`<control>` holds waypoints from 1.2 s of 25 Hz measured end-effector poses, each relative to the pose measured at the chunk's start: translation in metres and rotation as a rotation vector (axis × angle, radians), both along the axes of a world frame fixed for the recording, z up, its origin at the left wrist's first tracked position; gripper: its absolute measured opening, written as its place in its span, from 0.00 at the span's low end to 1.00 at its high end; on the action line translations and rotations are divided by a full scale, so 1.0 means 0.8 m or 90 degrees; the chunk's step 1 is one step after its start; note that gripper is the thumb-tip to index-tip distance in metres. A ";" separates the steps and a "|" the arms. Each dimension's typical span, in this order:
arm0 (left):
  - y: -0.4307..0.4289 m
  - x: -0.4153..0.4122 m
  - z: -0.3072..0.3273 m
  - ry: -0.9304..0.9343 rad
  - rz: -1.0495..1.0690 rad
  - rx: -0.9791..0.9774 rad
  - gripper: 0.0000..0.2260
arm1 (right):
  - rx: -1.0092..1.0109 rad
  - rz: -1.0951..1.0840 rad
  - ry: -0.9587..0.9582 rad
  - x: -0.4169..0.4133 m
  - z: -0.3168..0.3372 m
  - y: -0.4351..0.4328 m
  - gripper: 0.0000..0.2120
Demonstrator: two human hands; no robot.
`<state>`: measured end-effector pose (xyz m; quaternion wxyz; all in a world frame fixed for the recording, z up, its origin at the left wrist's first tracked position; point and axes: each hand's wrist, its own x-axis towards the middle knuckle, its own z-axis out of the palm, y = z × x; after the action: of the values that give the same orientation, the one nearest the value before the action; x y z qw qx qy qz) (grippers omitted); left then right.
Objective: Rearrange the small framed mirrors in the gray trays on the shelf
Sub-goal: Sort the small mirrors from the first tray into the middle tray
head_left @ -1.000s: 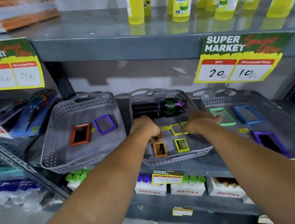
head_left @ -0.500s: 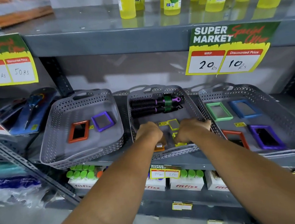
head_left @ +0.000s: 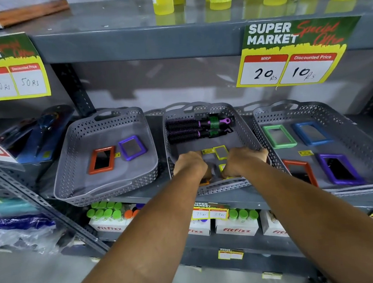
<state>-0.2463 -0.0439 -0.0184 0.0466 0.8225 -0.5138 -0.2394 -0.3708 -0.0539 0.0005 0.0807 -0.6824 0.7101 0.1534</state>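
Note:
Three gray trays sit on the shelf. The left tray (head_left: pixel 109 188) holds an orange-red mirror (head_left: pixel 102 159) and a purple mirror (head_left: pixel 132 147). In the middle tray (head_left: pixel 244 127), a small yellow mirror (head_left: pixel 221 152) lies between my hands. My left hand (head_left: pixel 189 165) curls down over a small orange mirror (head_left: pixel 204 182), which is mostly hidden. My right hand (head_left: pixel 243 161) curls over a second yellow mirror (head_left: pixel 222 167), of which only a corner shows. The right tray (head_left: pixel 344 120) holds green (head_left: pixel 279 135), blue (head_left: pixel 312 132), red (head_left: pixel 299 172) and purple (head_left: pixel 339 169) mirrors.
Two black and purple hairbrushes (head_left: pixel 193 128) lie at the back of the middle tray. Yellow bottles (head_left: pixel 163 0) stand on the shelf above. Price signs (head_left: pixel 292 52) hang from its edge. Fitfizz boxes (head_left: pixel 237 229) fill the shelf below. Packaged items (head_left: pixel 37 135) lean at the left.
Both hands have slid toward the front of the middle tray and closed over the orange mirror and the nearer yellow mirror. The red mirror in the right tray has come into sight.

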 end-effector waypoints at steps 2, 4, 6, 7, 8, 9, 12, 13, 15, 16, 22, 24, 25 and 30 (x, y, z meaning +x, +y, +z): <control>-0.001 -0.001 0.000 -0.009 -0.008 0.003 0.11 | -0.005 -0.008 0.007 0.001 -0.004 -0.002 0.25; -0.002 -0.001 -0.001 -0.004 -0.007 0.007 0.11 | -0.006 -0.024 0.015 0.004 -0.008 -0.004 0.23; -0.004 -0.001 -0.001 0.007 -0.003 0.012 0.12 | 0.005 -0.028 0.017 0.004 -0.010 -0.005 0.21; -0.005 -0.001 -0.001 0.007 -0.003 0.016 0.12 | 0.011 -0.028 0.015 0.004 -0.009 -0.006 0.21; -0.005 -0.002 -0.002 0.004 -0.002 0.020 0.13 | 0.017 -0.026 0.014 0.004 -0.008 -0.005 0.21; -0.005 -0.002 -0.002 0.000 -0.001 0.020 0.14 | 0.024 -0.024 0.015 0.004 -0.007 -0.004 0.21; -0.005 -0.004 -0.003 -0.008 -0.007 0.015 0.14 | 0.043 -0.023 0.014 0.006 0.001 0.001 0.25; -0.006 -0.004 -0.005 -0.009 -0.010 0.015 0.14 | 0.044 -0.024 0.011 0.007 0.002 0.002 0.27; -0.006 -0.004 -0.007 -0.015 -0.015 0.017 0.14 | 0.040 -0.026 0.005 0.008 0.002 0.003 0.28; -0.005 -0.005 -0.007 -0.019 -0.017 0.019 0.14 | 0.034 -0.028 0.001 0.008 0.002 0.003 0.28; -0.004 -0.005 -0.004 -0.018 -0.020 0.026 0.14 | 0.022 -0.027 -0.017 0.008 -0.007 -0.001 0.23; -0.003 -0.005 0.000 -0.018 -0.032 0.037 0.15 | 0.020 -0.028 -0.013 0.008 -0.009 -0.002 0.24; -0.003 -0.005 0.003 -0.016 -0.036 0.045 0.15 | 0.026 -0.028 -0.004 0.008 -0.009 -0.001 0.25; -0.014 0.014 0.052 0.066 -0.058 0.049 0.22 | 0.091 -0.033 -0.056 0.012 0.025 -0.014 0.44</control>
<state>-0.2353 -0.0554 0.0230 0.0307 0.7858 -0.5383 -0.3031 -0.3611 -0.0654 0.0208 0.1642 -0.6623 0.7106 0.1712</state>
